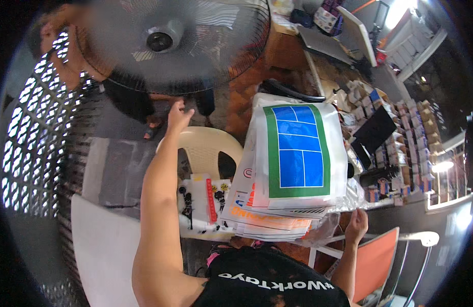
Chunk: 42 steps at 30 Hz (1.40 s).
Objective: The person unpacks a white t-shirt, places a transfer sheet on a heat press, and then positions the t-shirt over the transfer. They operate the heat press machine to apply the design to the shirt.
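My left hand (178, 115) is stretched far forward with fingers apart, holding nothing, just over the back of a cream plastic chair (212, 146) and below a large spinning fan (172, 41). My right hand (357, 224) is low at the right, resting at the edge of a thick stack of printed plastic bags (292, 163); whether it pinches the clear plastic there is unclear. The top bag shows a blue and green court pattern. On the chair seat lie flat white packets (205, 199) with red and black prints.
Another person (129, 97) in dark clothes stands behind the fan. A white board (101, 245) lies at lower left, an orange chair (377, 263) at lower right. Shelves of small boxes (400, 148) and a laptop (344, 36) fill the right side.
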Each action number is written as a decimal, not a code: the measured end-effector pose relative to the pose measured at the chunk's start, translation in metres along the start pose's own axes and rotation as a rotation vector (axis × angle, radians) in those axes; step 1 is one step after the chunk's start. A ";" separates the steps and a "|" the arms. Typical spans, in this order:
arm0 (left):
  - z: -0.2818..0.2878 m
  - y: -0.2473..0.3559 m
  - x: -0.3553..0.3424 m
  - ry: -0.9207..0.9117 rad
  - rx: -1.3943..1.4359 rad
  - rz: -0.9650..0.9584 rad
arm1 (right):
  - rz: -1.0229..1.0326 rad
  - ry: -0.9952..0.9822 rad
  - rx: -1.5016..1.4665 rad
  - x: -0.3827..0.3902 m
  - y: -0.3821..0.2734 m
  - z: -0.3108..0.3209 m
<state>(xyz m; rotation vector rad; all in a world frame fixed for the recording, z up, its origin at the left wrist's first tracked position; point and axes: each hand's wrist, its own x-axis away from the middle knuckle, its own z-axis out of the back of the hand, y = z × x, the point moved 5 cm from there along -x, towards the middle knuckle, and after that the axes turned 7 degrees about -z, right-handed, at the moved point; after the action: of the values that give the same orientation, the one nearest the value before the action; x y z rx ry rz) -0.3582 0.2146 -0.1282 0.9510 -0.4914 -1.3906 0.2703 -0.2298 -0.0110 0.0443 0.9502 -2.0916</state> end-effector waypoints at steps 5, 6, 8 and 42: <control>-0.025 -0.009 -0.070 0.026 0.087 -0.133 | -0.143 -0.051 0.163 0.082 -0.009 0.047; -0.030 -0.012 -0.077 0.025 0.139 -0.112 | -0.145 -0.043 0.156 0.088 -0.019 0.048; -0.048 0.004 -0.081 -0.002 0.243 -0.076 | -0.172 -0.018 0.148 0.103 -0.052 0.047; -0.079 0.057 -0.055 0.316 -0.054 0.093 | 0.204 -0.356 0.544 0.003 -0.256 -0.202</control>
<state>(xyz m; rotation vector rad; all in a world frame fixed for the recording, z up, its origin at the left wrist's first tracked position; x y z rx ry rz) -0.2712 0.2835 -0.1140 1.0669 -0.2550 -1.1383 0.0341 -0.0054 0.0001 0.0443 0.1452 -2.0177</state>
